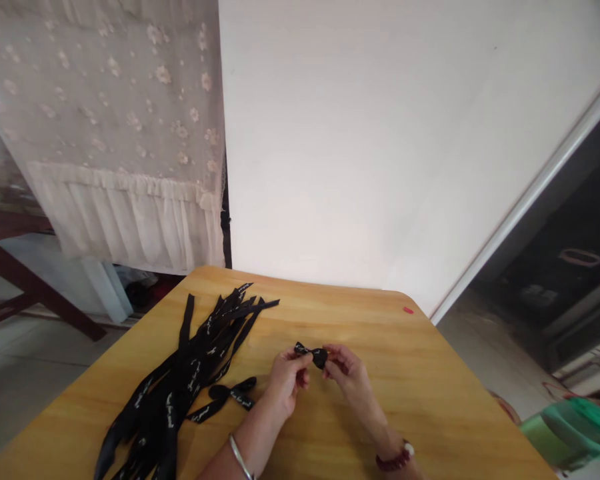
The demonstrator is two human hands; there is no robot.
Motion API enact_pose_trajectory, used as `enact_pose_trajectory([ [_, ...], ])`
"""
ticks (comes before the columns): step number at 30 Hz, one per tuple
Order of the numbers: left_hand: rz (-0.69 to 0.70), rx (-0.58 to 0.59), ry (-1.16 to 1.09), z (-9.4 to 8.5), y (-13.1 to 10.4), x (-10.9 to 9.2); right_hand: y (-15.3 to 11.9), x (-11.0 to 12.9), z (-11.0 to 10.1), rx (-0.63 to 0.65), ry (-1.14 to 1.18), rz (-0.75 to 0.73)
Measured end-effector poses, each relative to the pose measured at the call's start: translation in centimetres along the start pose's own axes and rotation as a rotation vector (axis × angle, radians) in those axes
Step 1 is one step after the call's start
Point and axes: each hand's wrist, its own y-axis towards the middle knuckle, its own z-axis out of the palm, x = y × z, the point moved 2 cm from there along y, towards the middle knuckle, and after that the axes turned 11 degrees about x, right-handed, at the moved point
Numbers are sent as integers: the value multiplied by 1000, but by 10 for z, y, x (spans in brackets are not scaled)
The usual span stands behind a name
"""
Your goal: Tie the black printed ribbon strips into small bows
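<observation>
Nearest the camera, you wear one silver metal bangle [239,459] on your left forearm and one dark-red beaded bracelet [395,459] on your right wrist. Your two hands share one small black ribbon bow with white lettering [319,358], raised over the table's middle: your left hand [286,380] pinches its left part, your right hand [349,375] pinches its right end.

Left of your left hand lies one looped black ribbon with crossed tails [221,392]. Just beyond it is one heap of black printed ribbon strips [193,367]; overlap prevents a count. One small red object [409,310] sits near the far right corner of the light-brown wood-grain table [370,317].

Beyond stand one white panel [380,133] and one pale floral lace curtain [130,120]. At lower right is one translucent green container [575,430]; its contents are too blurred to identify.
</observation>
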Motion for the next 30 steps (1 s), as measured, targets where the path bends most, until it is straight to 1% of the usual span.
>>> enact_pose_trajectory([
  [3,5,-10,-33,1,-1,-1,0,-2,4,20,-62,-29],
  [7,-41,-26,-115,3,-3,-2,-3,-1,4,61,-112,-48],
  [11,-41,17,-135,4,-3,-1,-7,7,2,41,-117,-23],
  [14,-44,73,-107,3,-1,2,-9,12,2,39,-171,-8],
  [18,-2,138,-44,4,-2,3,-9,10,3,65,-277,-16],
  [22,-2,163,72,10,-5,3,-7,6,2,31,-373,-13],
  [25,-9,170,129,13,-7,3,-6,5,1,13,-371,-6],
  [30,-22,185,165,15,-8,2,-5,4,0,-12,-267,38],
])
